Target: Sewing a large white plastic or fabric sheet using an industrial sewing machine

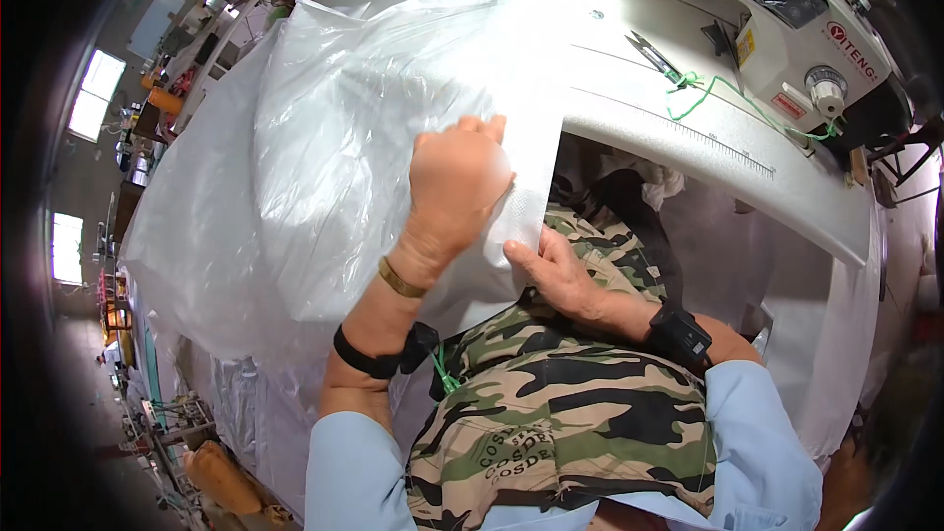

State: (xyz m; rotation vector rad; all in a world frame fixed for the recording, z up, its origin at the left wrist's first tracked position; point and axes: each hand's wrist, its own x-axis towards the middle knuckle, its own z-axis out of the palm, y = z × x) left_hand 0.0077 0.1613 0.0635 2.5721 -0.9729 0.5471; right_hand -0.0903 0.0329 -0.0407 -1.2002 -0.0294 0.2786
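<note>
A large sheet of whitish, see-through plastic (344, 177) lies bunched over the left of the sewing machine table and hangs toward my lap. Along its right side runs a flatter, more opaque white edge (531, 202) with a fine texture. My left hand (460, 177) is on top of the sheet with its fingers curled into it; part of the hand is blurred. Lower down, my right hand (560, 270) pinches the corner of the white edge, thumb on top and the other fingers mostly hidden underneath.
The sewing machine (787, 39) stands at the far right, its lamp lighting the needle area. Small thread snips (654, 57) and green thread (708, 88) lie on its bed. A ruler scale (723, 146) runs along the table's front edge. A camouflage apron (580, 403) covers my lap.
</note>
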